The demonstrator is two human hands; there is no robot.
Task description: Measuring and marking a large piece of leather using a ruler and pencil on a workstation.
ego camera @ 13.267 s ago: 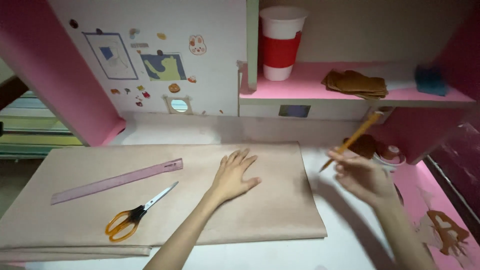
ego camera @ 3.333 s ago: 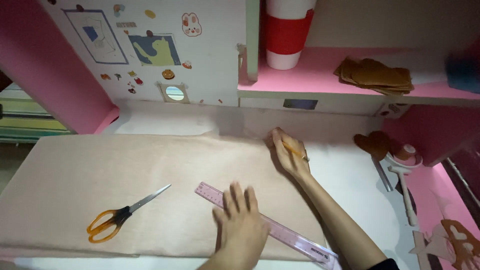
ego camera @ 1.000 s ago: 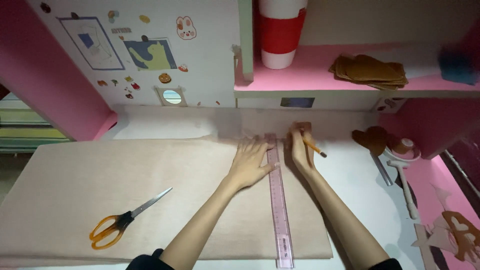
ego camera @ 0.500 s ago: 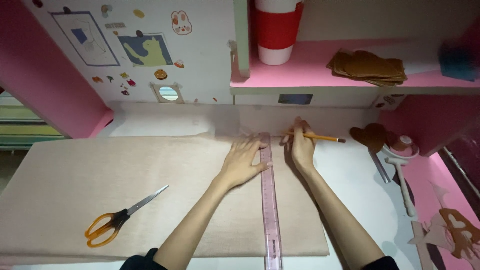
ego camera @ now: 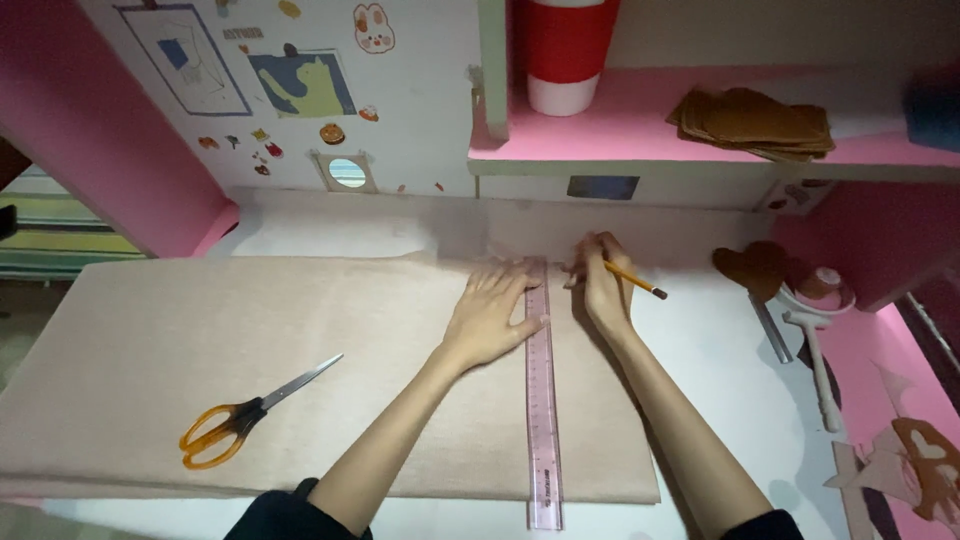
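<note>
A large sheet of beige fabric [ego camera: 250, 350] lies flat on the white desk. A long pink transparent ruler [ego camera: 541, 400] rests across it, running from the far edge to the near edge. My left hand [ego camera: 490, 315] presses flat on the fabric with its fingers against the ruler's left side near the far end. My right hand [ego camera: 600, 285] holds an orange pencil [ego camera: 635, 280] just right of the ruler's far end, with the pencil's back end pointing right.
Orange-handled scissors [ego camera: 240, 415] lie on the fabric at the left. A pink shelf [ego camera: 640, 130] holds a red and white cup [ego camera: 565, 50] and brown cut-outs [ego camera: 755, 120]. More brown pieces [ego camera: 760, 265] and tools [ego camera: 810, 350] sit at the right.
The ruler was turned from a slant to run straight across the fabric. My left hand came to press beside its far end, and my right hand with the pencil settled at the ruler's top.
</note>
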